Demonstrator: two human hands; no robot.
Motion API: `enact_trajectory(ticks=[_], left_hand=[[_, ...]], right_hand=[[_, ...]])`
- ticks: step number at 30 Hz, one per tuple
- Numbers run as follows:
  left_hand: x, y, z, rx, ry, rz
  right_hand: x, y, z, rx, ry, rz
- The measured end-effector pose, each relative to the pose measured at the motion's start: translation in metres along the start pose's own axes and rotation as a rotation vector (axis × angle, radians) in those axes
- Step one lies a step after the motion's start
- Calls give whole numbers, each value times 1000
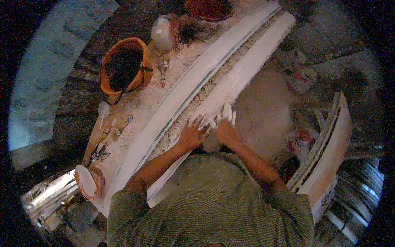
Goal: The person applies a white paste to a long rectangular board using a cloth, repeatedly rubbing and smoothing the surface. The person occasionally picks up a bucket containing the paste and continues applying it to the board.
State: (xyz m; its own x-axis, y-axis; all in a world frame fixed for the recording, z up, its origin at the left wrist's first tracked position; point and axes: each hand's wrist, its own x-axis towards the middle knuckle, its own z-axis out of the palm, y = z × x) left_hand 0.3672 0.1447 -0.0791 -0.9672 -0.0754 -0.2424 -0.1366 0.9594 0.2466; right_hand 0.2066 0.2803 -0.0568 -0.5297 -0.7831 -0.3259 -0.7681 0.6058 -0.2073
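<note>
White and plaster-like, the nearer strip [245,74] lies slantwise along the table [140,115], on its right-hand side, running from the lower left toward the far right corner. The left hand [192,133] and right hand [226,129] meet at its right edge, near its middle, their fingers caked in white. The left grip is loosely spread with bent fingers; the right grip has its fingers stretched out side by side. Neither appears closed around anything (how hard the fingertips press, I cannot tell).

I judge the step in hand to be smoothing or shaping that edge by hand. The next move would call for light, even pressure along the strip, so that the edge stays unbroken.

Beside it, across a crumbly gap, runs the farther strip [177,96], marked by a thin green line. Between that strip and the table's left edge lies a brush [163,70]. Farther out, an orange bucket [145,74] stands at the left edge, a cloudy plastic jug [163,35] beyond it, and a bowl of white material [87,183] at the lower left corner. Off to the right, apart from the table, leans a curved pale panel [331,158].
</note>
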Motion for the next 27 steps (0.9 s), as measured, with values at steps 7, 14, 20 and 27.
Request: enact_trajectory(ticks=[7, 14, 20, 27], left_hand=[[136, 26, -26, 97, 218, -16], [162, 28, -27, -127, 73, -222], [62, 35, -9, -28, -199, -457], [-52, 47, 23, -54, -80, -574]], right_hand=[[118, 141, -26, -58, -209, -85], [241, 302, -45, -202, 197, -225], [145, 174, -17, -92, -2, -403], [51, 82, 10, 83, -285, -564]])
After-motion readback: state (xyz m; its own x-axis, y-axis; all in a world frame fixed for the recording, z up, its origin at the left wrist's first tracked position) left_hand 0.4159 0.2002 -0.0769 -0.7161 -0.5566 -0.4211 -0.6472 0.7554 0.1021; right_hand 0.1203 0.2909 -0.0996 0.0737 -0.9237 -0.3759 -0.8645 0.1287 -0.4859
